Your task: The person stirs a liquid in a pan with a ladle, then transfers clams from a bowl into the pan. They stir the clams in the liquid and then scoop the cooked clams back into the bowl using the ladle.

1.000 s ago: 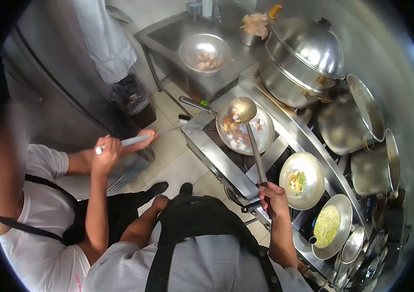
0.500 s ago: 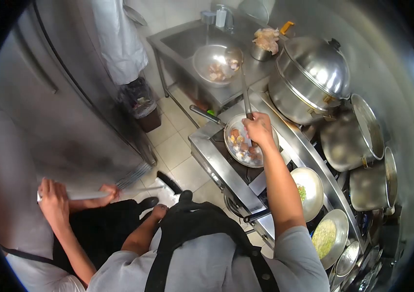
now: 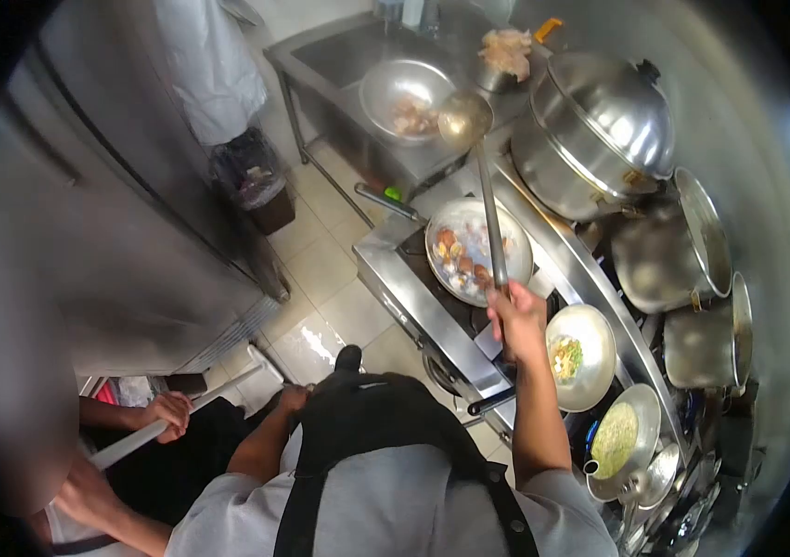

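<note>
My right hand (image 3: pixel 517 320) is closed round the long handle of a metal ladle (image 3: pixel 489 200). The ladle's bowl is raised at the far end, near the rim of a steel bowl (image 3: pixel 376 97) with pale pieces of food in it. Below the handle, a frying pan (image 3: pixel 517 265) on the stove contains brown and whitish pieces that look like clams. Beside my right wrist sits a second pan (image 3: pixel 595 325) with chopped green and yellowish bits. My left hand (image 3: pixel 295 397) hangs low at my side by the black apron; its fingers are mostly hidden.
A third pan (image 3: pixel 643 408) has a pale green mass inside. Large steel pots (image 3: pixel 566 162) line the back of the stove. On the left, a co-worker grips a white-handled floor tool (image 3: pixel 251 371) near my feet. A bin (image 3: pixel 269 209) stands by the sink counter (image 3: pixel 339 93).
My right hand has drawn the ladle back toward me, from over the steel bowl to above the stove. The co-worker's floor tool has shifted and their hands are lower.
</note>
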`<action>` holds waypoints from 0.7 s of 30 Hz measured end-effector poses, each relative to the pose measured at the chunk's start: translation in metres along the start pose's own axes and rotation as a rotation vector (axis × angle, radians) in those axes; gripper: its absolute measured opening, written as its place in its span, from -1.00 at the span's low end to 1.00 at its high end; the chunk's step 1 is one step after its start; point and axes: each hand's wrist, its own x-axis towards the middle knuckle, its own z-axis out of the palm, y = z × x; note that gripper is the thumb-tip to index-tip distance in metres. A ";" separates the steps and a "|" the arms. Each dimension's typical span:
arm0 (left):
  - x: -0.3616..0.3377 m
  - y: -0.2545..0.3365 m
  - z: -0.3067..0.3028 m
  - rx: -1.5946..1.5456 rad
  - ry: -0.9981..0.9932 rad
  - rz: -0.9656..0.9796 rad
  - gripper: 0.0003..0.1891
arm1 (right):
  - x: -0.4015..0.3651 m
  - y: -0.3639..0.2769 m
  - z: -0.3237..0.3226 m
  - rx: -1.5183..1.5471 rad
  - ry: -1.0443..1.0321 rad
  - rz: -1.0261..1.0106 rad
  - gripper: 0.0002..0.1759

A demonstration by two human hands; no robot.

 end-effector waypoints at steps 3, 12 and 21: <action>0.022 0.008 -0.013 -0.017 -0.011 0.033 -0.61 | -0.049 0.040 -0.023 -0.162 0.015 0.076 -0.89; 0.071 0.086 -0.071 -0.481 -0.118 -0.375 -0.58 | -0.090 0.097 -0.022 -0.661 0.056 -0.006 -0.75; 0.075 0.080 -0.063 -0.419 -0.116 -0.309 -0.59 | -0.087 0.097 -0.043 0.146 -0.040 0.344 -0.87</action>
